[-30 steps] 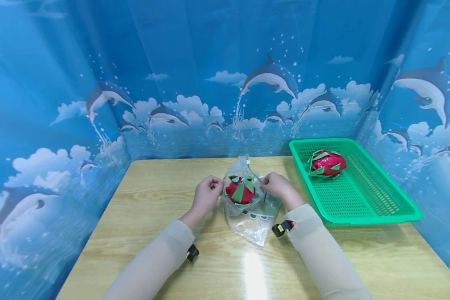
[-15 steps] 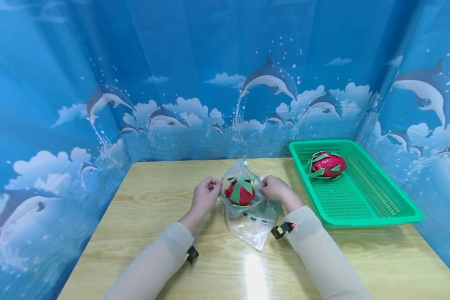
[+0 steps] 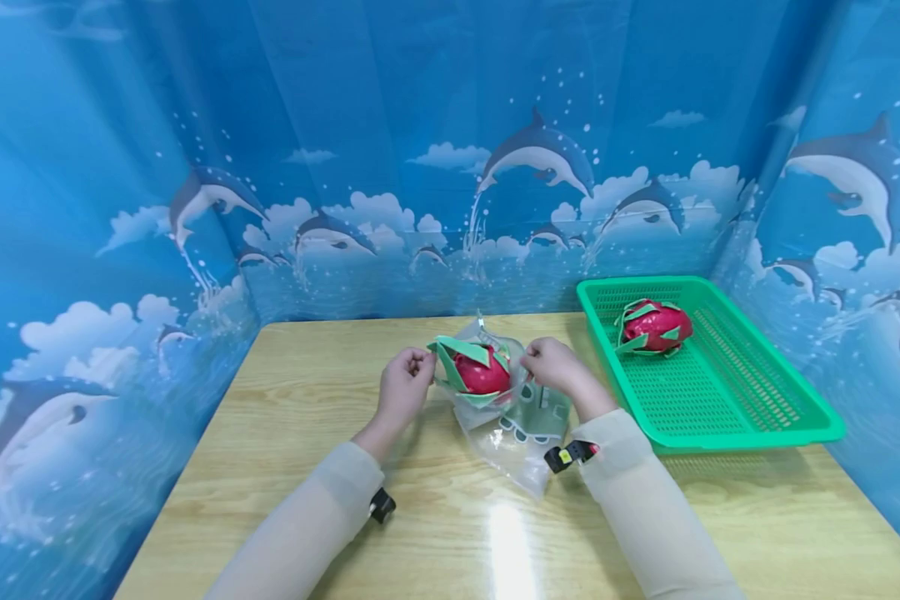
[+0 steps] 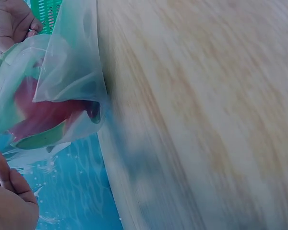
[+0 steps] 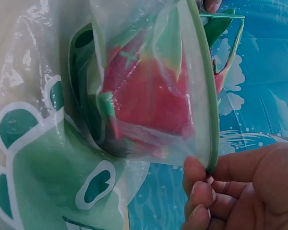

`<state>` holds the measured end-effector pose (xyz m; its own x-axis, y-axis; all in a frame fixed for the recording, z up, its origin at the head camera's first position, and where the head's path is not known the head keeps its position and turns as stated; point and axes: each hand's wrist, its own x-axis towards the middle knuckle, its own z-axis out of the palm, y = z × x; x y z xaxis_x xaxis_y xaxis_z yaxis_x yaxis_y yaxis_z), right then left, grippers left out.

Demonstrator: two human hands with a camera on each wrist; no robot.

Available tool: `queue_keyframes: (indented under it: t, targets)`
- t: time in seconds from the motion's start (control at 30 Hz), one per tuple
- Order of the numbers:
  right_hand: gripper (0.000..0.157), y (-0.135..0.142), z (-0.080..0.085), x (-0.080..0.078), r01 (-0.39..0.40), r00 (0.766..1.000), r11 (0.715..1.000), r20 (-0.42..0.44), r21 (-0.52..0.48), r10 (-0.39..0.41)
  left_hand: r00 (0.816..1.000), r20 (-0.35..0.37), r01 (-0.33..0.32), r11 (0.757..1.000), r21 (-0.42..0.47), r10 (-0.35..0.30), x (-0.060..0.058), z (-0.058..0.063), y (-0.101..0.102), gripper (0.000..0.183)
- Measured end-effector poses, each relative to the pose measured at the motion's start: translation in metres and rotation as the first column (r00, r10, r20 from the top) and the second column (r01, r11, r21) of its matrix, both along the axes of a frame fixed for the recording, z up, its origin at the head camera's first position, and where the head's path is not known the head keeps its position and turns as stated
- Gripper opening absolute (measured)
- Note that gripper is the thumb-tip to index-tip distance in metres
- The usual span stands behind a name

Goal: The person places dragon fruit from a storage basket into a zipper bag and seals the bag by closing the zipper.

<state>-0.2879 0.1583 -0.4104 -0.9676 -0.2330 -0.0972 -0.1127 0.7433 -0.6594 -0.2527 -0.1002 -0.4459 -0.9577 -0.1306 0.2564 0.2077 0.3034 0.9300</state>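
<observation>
A red dragon fruit [image 3: 483,377] with green leaf tips sits in the mouth of a clear plastic zip bag [image 3: 506,450] printed with a green cartoon figure. Some leaves stick out past the bag's rim on the left, near my left hand [image 3: 405,387]. That hand pinches the bag's edge at the left, though its fingertips are partly hidden. On the other side my right hand [image 3: 558,372] pinches the green rim of the bag between thumb and fingers, as the right wrist view shows. Through the cloudy plastic the dragon fruit [image 5: 149,96] shows inside.
A green plastic basket [image 3: 735,442] stands at the right of the wooden table [image 3: 307,400], with a second dragon fruit [image 3: 656,326] in it. A blue dolphin-print curtain [image 3: 390,125] hangs behind and at both sides.
The dragon fruit has turned, its leaves now pointing left out of the bag. The bag's lower part has swung right. My left hand has shifted slightly left; the right has barely moved.
</observation>
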Motion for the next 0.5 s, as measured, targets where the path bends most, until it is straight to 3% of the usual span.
queue_keyframes:
  t: [0.5]
  targets:
    - [0.02,0.0004,0.009,0.0005,0.101,0.99,0.991,-0.09,-0.089,-0.109,0.999,0.005,-0.048,0.99,0.13,0.048,-0.0009,0.0099,-0.0025,0.017]
